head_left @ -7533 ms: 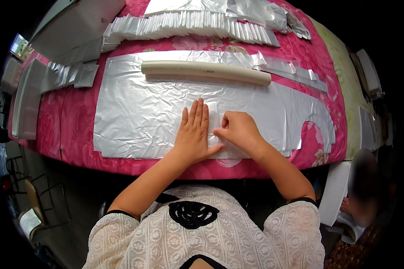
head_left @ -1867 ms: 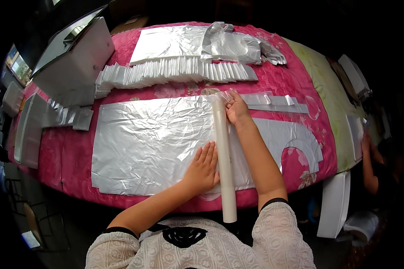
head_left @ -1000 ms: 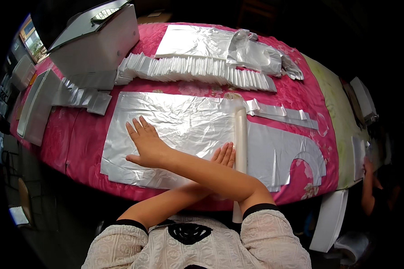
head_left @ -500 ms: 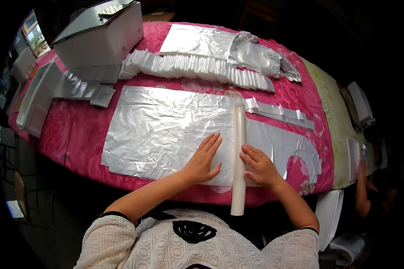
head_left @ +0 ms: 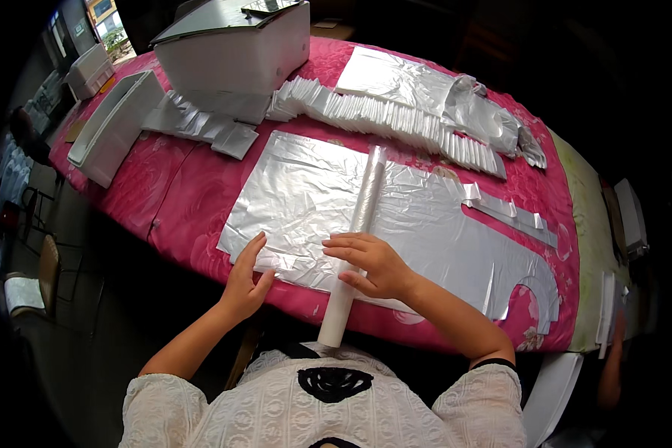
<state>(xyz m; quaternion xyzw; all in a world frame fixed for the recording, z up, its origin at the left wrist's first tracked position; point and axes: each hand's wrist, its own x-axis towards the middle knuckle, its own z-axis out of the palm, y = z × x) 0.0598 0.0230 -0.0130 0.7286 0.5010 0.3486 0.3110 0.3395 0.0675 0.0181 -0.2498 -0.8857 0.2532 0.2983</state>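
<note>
A pale, shiny tube (head_left: pixel 361 213) lies crosswise on a stack of thin silvery plastic bags (head_left: pixel 299 179). Its near end sticks out past the table's front edge. My right hand (head_left: pixel 377 265) rests over the tube with its fingers stretched out flat, not wrapped round it. To the left, my left hand (head_left: pixel 244 282) is open by the front edge of the bags, fingers apart and nothing in them. Right of the tube, the bags end in a curved cut-out between two handle strips.
A long row of folded white bundles (head_left: pixel 396 118) runs behind the bags. Beyond it lies another silvery bag pile (head_left: pixel 396 75). A large white box (head_left: pixel 235 63), an open white bin (head_left: pixel 116 131) and folded strips (head_left: pixel 201 123) stand or lie at the left. Someone's arm (head_left: pixel 612 366) shows far right.
The tube has moved left across the bags, with my right hand moving along on it. My left hand has shifted left, toward the bags' front left corner. The view has turned slightly.
</note>
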